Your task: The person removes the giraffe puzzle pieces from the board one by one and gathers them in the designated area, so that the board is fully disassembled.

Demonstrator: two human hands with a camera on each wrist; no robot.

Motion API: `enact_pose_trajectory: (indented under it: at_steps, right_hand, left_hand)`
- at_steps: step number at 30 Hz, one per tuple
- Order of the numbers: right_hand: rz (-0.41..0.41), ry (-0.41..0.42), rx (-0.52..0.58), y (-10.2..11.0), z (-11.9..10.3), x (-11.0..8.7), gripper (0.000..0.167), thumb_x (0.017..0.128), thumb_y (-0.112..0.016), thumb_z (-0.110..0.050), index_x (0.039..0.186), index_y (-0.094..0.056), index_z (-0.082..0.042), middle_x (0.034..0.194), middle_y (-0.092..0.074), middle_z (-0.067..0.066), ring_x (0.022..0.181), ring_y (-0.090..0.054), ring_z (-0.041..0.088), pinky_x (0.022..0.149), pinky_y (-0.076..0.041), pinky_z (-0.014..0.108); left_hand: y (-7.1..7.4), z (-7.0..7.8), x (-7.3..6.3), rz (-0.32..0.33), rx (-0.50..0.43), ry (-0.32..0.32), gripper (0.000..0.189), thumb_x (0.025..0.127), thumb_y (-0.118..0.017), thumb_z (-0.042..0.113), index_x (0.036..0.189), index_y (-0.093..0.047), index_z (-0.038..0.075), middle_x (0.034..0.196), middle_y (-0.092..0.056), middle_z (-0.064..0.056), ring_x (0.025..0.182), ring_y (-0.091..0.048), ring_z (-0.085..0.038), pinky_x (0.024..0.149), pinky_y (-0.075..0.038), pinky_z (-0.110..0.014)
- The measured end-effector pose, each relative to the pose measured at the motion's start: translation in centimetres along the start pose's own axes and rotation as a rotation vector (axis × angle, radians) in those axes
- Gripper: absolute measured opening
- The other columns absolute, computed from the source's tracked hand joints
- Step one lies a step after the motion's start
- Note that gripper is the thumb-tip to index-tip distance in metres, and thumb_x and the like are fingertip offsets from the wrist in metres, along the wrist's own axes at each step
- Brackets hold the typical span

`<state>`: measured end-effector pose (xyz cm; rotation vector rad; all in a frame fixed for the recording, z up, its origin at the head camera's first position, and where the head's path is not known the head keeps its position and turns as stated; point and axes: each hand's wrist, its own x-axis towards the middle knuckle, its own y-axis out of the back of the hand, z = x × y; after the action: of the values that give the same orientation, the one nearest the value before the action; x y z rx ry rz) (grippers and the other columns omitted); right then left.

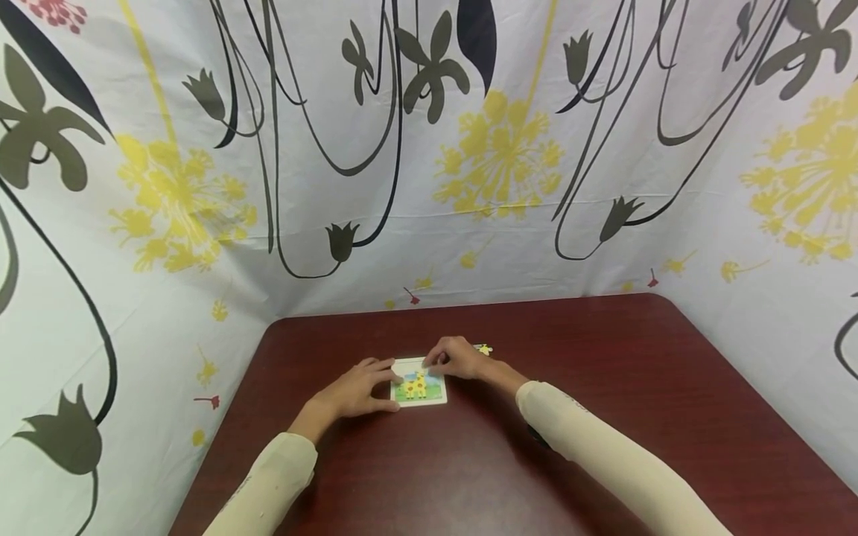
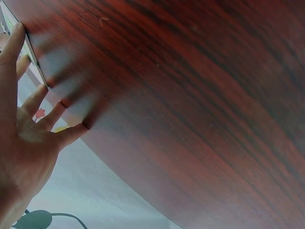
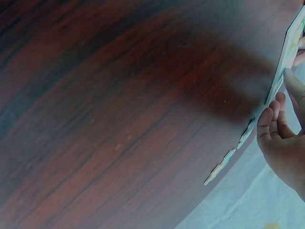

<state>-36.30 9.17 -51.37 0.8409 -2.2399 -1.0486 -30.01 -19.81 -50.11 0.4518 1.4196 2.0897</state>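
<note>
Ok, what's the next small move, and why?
Probably press gently with the right hand at the top right of the giraffe puzzle, seating any piece there: that hand is in place, the left hand touches the left side, and loose puzzle pieces lie on the table. Whether the right hand pinches a piece is unclear.

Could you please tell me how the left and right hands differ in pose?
The left hand has spread fingers, while the right hand has fingers bent inward. The left hand is at the left edge of the puzzle board; the right hand, in the head view, hides its far right corner. Both are bare.
</note>
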Motion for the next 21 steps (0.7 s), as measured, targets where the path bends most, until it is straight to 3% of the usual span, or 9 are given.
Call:
enact_pose_trajectory:
  at_steps: [10,21]
  right_hand:
    - [-0.042,-0.007,-0.008,-0.11,-0.32,0.12,0.015,0.097,-0.073,-0.007,0.111,-0.08,-0.006,0.109,-0.064,0.009,0.093,-0.061,0.024,0.077,-0.049,0.028]
    - [-0.027,-0.016,-0.048,-0.26,-0.68,0.1,0.014,0.097,-0.074,-0.007,0.11,-0.079,-0.008,0.111,-0.069,0.008,0.104,-0.059,0.028,0.087,-0.048,0.041]
  left_hand:
    - [0.0,-0.01,-0.1,0.0,-0.007,-0.004,0.055,0.093,-0.074,0.054,0.138,-0.067,0.024,0.164,-0.039,-0.012,0.147,-0.035,-0.046,0.11,-0.036,-0.068]
    - [0.12,0.04,-0.1,-0.006,-0.016,-0.01,0.054,0.093,-0.074,0.053,0.138,-0.067,0.024,0.164,-0.039,-0.012,0.147,-0.034,-0.046,0.111,-0.035,-0.068]
